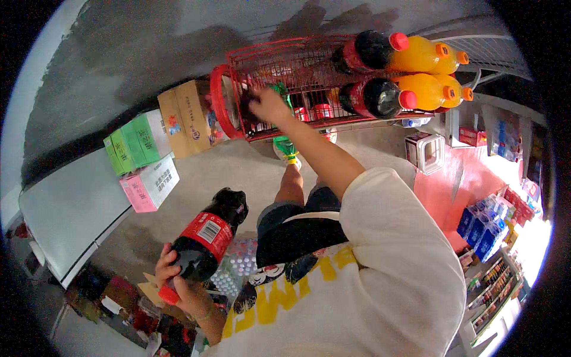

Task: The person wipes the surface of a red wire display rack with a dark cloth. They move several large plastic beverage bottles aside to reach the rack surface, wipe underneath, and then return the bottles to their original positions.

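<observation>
My left hand [191, 294] grips a large plastic bottle of dark cola [207, 236] by its neck, just above the red cap. The bottle slants, its base pointing up and away; a red label with a barcode faces me. My right hand [271, 107] reaches into the near left end of a red wire display rack [308, 49]. Its fingers are blurred against something dark, so whether they hold anything is unclear. Farther right on the rack stand two cola bottles [382, 97] with red caps and several orange soda bottles [419, 91] with orange caps.
Left of the rack are a brown cardboard carton [187, 120], a green carton [138, 143] and a pink-and-white carton [149, 183], beside a white chest-like surface [80, 192]. A clear plastic bin [426, 154] stands right on the floor. Blue packs [484, 227] are stacked farther right.
</observation>
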The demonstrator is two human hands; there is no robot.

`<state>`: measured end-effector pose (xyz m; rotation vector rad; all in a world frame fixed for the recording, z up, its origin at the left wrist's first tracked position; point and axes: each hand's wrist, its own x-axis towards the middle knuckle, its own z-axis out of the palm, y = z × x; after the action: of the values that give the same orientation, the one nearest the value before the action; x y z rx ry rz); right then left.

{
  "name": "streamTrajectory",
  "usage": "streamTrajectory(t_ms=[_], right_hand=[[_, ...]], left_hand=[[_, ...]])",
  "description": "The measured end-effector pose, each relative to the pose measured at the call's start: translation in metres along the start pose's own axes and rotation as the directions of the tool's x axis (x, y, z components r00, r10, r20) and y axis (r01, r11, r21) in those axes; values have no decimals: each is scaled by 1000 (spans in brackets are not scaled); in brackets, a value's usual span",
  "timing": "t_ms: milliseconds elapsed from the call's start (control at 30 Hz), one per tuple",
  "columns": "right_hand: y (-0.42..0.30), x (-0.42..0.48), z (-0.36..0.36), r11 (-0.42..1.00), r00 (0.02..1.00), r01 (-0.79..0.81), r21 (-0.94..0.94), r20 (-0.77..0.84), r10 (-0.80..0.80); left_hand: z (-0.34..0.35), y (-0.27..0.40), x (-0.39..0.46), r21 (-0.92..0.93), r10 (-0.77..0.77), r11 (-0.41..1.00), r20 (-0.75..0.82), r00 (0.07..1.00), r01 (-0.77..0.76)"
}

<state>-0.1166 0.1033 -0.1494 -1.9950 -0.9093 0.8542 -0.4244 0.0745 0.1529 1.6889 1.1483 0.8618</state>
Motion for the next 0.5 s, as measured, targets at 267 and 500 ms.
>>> streamTrajectory(t_ms=[267,500], right_hand=[[-39,17,-1,994,989,54,-93,-133,-66],[-45,-28,-29,998,998,12,66,60,-16]], left_hand=[[-4,-8,-9,-37,31,999,13,999,-30],[-2,-1,-5,-3,19,1000,45,999,-19]])
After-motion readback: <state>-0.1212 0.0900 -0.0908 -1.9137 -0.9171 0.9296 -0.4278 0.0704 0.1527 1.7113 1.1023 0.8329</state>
